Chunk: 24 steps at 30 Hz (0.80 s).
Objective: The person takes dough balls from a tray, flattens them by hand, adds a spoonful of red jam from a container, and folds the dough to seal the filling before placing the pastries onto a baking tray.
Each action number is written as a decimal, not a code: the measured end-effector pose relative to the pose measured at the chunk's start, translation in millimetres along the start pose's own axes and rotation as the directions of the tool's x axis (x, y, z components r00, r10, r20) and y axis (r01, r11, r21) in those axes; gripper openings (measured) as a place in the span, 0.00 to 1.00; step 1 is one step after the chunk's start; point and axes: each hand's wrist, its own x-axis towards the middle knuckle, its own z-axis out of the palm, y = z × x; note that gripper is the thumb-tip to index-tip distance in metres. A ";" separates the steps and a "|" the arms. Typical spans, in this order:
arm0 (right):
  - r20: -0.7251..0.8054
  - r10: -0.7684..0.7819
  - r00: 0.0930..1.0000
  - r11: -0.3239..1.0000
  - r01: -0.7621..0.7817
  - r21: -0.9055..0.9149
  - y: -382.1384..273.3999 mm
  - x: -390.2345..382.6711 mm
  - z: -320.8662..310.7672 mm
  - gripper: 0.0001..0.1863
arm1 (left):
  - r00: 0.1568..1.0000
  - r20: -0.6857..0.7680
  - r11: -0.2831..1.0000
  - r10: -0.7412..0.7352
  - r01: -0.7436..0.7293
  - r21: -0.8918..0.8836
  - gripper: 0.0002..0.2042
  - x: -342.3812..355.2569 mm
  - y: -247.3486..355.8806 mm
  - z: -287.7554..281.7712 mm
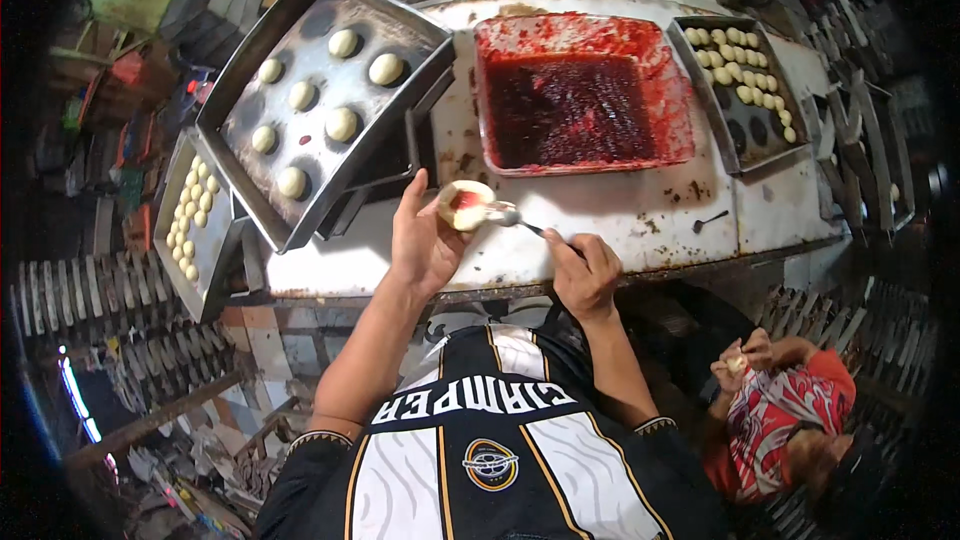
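My left hand (418,245) cups an opened piece of pale dough (450,202) with red filling in its hollow. Between the fingers of my right hand (588,275) is the dark handle of a spoon (508,215), whose bowl is at the dough's right edge. Just beyond the hands stands a clear rectangular tub (655,40), smeared red on its walls and partly full of dark red filling (570,110). To its left, a large metal tray (325,165) bears several round dough balls (341,124) and a small red drop.
On the table (660,205), a small dark spoon (710,221) lies at right. A metal tray (745,145) of small dough balls stands far right, another (210,260) far left. At lower right, a person in a red patterned shirt (785,405) holds a pale piece in both hands.
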 end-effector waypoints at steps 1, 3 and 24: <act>0.005 -0.004 1.000 1.000 0.004 0.019 5.4 -21.3 8.4 0.19 | 0.990 -0.060 0.992 0.125 -0.125 -0.005 0.37 4.5 -5.6 -17.8; 0.134 0.216 0.967 0.966 -0.192 -0.173 29.7 -73.7 24.3 0.23 | 0.987 0.031 0.987 0.158 -0.158 -0.024 0.37 -6.0 -1.2 -37.1; 0.295 0.334 0.895 0.120 -0.351 0.928 -279.7 37.7 52.7 0.11 | 0.339 0.706 0.062 0.622 -0.920 0.387 0.19 -162.2 71.8 -136.3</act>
